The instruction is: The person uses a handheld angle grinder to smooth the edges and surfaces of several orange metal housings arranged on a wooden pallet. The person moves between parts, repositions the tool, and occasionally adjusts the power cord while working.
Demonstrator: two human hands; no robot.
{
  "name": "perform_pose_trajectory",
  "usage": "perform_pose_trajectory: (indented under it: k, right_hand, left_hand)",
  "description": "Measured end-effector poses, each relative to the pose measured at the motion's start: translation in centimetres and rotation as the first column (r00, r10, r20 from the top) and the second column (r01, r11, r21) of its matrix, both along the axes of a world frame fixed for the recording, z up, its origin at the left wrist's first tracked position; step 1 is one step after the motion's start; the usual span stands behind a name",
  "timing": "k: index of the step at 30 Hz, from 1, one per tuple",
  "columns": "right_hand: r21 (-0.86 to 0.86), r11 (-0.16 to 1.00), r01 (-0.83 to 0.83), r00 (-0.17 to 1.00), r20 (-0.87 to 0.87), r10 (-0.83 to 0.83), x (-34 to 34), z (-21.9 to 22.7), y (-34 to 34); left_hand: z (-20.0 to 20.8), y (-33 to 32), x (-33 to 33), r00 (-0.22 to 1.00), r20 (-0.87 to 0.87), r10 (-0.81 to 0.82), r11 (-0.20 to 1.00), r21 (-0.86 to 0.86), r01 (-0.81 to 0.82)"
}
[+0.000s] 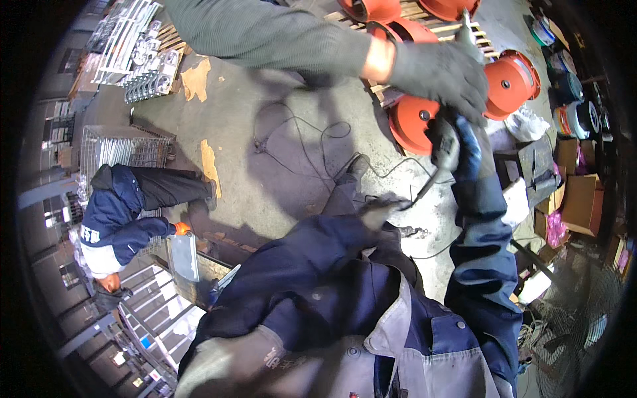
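Observation:
My right hand (472, 142), in a dark glove, is closed around a dark handheld tool (444, 146) with a thin rod pointing down toward the floor. The exact kind of tool is unclear. Another person's grey-sleeved arm (285, 40) reaches in from the upper left; its dark-gloved hand (441, 76) meets or overlaps my right hand, and contact is hard to judge. My left hand (379, 213), in a light grey glove, is low in front of me near the rod's tip, its fingers smeared by motion. Both my sleeves are navy blue.
Orange-red flanged drums (507, 85) stand at and around a wooden pallet (411, 12). A thin cable (312, 129) loops across the concrete floor. Left, a person in navy (126, 205) stands by a wire cage (126, 146). Cardboard boxes (584, 205) and buckets (570, 119) line the right; a fan (584, 318) is lower right.

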State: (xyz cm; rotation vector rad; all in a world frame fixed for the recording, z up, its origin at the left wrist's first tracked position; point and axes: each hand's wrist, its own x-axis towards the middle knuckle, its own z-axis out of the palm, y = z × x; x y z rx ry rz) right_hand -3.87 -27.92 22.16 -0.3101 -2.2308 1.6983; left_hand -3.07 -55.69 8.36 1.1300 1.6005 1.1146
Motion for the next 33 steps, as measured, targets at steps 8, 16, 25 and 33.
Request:
perform_pose_trajectory:
  k: [8,16,25,33]
  right_hand:
    - [-0.501,0.854,-0.137,0.984,0.033,0.177,-4.5,-7.7,-10.3]
    - [-0.686,0.724,-0.077,0.862,0.318,0.394,0.6,-17.5,-18.3]
    - [-0.782,0.576,0.239,0.885,0.419,0.201,-5.9,-31.9,-23.4]
    - [-0.641,0.721,0.262,0.796,0.566,0.215,-12.1,-35.2,-31.9]
  left_hand:
    - [-1.5,-0.4,0.1,0.368,0.818,0.441,0.778,-0.145,-0.611]
    - [-7.1,-2.1,-2.9,0.093,0.912,0.399,0.612,-0.189,-0.768]
    - [-15.7,-7.9,-16.3,0.370,0.668,0.646,0.684,-0.291,-0.669]
    - [-30.0,-14.6,-19.8,0.207,0.799,0.565,0.738,-0.378,-0.559]
